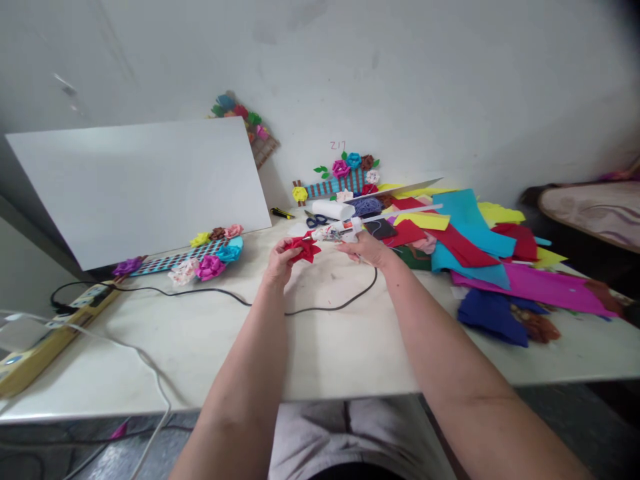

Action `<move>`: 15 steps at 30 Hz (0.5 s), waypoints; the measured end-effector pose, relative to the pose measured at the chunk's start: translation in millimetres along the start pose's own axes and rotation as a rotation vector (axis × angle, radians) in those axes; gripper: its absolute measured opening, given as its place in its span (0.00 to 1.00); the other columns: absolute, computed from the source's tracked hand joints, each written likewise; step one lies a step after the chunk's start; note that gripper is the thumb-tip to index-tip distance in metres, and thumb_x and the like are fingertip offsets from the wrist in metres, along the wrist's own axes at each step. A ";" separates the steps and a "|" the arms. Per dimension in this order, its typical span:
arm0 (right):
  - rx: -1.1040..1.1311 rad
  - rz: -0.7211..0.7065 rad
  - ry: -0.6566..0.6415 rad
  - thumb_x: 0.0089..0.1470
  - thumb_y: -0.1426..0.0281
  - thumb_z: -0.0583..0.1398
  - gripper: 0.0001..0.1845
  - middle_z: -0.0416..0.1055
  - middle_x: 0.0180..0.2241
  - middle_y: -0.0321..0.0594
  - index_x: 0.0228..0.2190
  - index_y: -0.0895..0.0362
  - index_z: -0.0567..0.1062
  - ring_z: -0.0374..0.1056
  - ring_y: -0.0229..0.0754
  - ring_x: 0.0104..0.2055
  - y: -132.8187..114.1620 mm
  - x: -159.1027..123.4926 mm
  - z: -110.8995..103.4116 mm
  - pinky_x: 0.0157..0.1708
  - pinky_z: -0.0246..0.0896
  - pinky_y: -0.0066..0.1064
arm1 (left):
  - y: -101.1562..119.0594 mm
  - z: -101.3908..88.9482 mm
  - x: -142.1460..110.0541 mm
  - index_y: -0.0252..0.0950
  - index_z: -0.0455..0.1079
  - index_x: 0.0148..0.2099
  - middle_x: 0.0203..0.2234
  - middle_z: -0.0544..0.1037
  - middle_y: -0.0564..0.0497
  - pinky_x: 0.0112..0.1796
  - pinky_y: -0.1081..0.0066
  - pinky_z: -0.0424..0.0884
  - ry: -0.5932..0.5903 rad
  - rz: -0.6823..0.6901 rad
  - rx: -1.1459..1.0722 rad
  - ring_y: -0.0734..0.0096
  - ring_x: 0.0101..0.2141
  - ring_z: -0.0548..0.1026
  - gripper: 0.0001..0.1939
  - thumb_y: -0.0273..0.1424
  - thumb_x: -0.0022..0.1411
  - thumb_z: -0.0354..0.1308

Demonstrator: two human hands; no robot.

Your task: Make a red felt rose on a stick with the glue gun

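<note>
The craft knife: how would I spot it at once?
Find the big white board. By its lower right corner lies the craft knife. Unlike the scissors farther right, with dark blue handles, it is slim, yellow and black.

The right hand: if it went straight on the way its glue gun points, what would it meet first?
Most likely the red flower in the left hand; the glue gun tip looks right beside it, though depth is unclear.

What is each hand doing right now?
Left hand: closed on a red paper flower.
Right hand: closed around a white glue gun, its tip at the flower.
</note>
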State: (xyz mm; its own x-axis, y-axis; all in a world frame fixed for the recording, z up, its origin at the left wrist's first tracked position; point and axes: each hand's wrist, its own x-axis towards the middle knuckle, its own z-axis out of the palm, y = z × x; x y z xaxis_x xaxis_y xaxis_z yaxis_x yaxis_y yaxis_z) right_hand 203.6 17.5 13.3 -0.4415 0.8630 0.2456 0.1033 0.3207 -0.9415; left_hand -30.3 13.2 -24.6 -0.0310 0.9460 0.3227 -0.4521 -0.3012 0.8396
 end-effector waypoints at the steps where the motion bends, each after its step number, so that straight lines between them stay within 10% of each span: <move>1: 0.003 -0.003 0.000 0.39 0.58 0.68 0.20 0.57 0.15 0.27 0.23 0.57 0.67 0.51 0.29 0.16 0.4 0.4 0.1 0.15 0.47 0.25 | 0.0 0.3 -0.1 0.34 0.70 0.31 0.27 0.80 0.50 0.35 0.63 0.74 -0.002 0.000 -0.001 0.60 0.29 0.79 0.18 0.30 0.35 0.73; 15: -0.009 -0.026 0.020 0.37 0.56 0.69 0.22 0.56 0.14 0.27 0.21 0.57 0.65 0.51 0.29 0.15 -5.1 -1.6 3.9 0.15 0.46 0.26 | 1.3 3.1 -1.2 0.35 0.69 0.29 0.25 0.79 0.52 0.31 0.68 0.74 0.022 -0.010 -0.010 0.66 0.27 0.78 0.19 0.28 0.33 0.73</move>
State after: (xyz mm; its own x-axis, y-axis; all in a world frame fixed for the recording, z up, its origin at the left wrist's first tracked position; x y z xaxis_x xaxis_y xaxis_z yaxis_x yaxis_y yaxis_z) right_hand 200.2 13.0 16.8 -0.4266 0.8618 0.2746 0.0997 0.3466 -0.9327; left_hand -28.1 11.3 -22.6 -0.0462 0.9513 0.3048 -0.4613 -0.2910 0.8382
